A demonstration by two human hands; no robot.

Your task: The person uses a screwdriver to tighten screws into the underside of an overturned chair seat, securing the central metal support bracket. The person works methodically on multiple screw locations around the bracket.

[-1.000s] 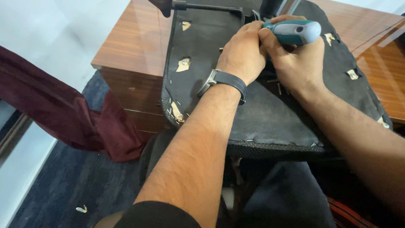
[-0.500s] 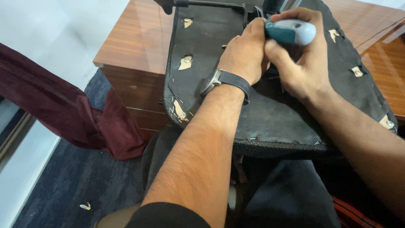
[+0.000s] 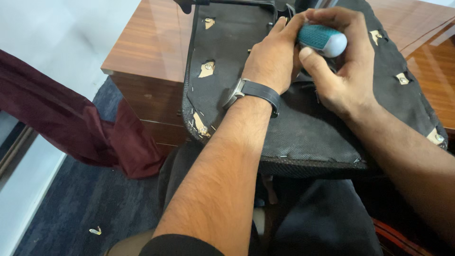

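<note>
**Both hands on the screwdriver over the upturned seat**

I see my right hand (image 3: 343,71) wrapped around a screwdriver handle (image 3: 322,40), teal with a white rounded cap. The fingers are clamped over the top of it and the thumb presses along its near side. The handle's long axis runs roughly left to right, tilted a little: the white cap points right and slightly toward me, the working end points left and away, down toward the seat. The shaft and tip are hidden behind my hands, so I cannot tell what they touch.

My left hand (image 3: 272,59) lies just beside the handle, fingers together and curled against its teal end, palm down on the black fabric. A dark wristwatch (image 3: 253,92) sits on that wrist.

The tool is held over the upper middle of the seat underside (image 3: 308,132), a black fabric-covered panel resting on a wooden desk (image 3: 147,42), its near edge overhanging my lap. Torn spots in the fabric show screw heads (image 3: 207,66), and staples line the edge. A maroon cloth (image 3: 71,123) hangs to the left above dark blue carpet (image 3: 76,208).
</note>
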